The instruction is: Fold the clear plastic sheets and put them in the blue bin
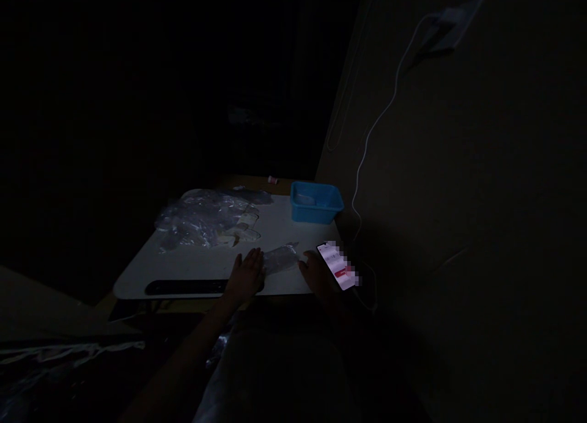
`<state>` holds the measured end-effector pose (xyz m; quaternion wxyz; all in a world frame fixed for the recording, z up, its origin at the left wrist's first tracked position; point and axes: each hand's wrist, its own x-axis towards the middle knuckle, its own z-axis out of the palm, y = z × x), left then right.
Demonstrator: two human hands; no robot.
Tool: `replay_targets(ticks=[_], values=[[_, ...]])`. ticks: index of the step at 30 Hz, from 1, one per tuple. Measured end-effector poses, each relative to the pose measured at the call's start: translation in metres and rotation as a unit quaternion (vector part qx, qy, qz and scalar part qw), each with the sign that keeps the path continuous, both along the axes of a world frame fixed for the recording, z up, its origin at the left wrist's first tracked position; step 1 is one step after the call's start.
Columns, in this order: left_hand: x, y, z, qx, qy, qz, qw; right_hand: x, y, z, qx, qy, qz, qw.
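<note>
In the dim head view, my left hand lies flat on the white table with its fingers stretched out, at the left end of a clear plastic bag. My right hand is just right of that bag, thumb and fingers a little apart and nothing visible in them. Close beside it glows a phone with a lit screen, partly blurred out. Whether the left fingertips press on the bag or only touch its edge is hard to see in the dark.
A heap of clear plastic bags covers the table's left rear. At the back right stands a blue basket, with a small pinkish-white item behind. A white cable hangs from a wall socket.
</note>
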<state>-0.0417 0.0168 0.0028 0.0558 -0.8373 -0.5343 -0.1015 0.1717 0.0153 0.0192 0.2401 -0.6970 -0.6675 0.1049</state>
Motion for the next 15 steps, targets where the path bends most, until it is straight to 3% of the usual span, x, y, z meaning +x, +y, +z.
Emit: replay_targets(ticks=[12,15], values=[[0.002,-0.005,0.001,-0.008,0.012,0.010,1.000,0.003,-0.001,-0.007,0.080,0.055,-0.008,0.995],[0.003,-0.005,0.000,-0.005,0.020,0.011,1.000,-0.008,-0.009,-0.002,0.106,0.056,0.042,0.992]])
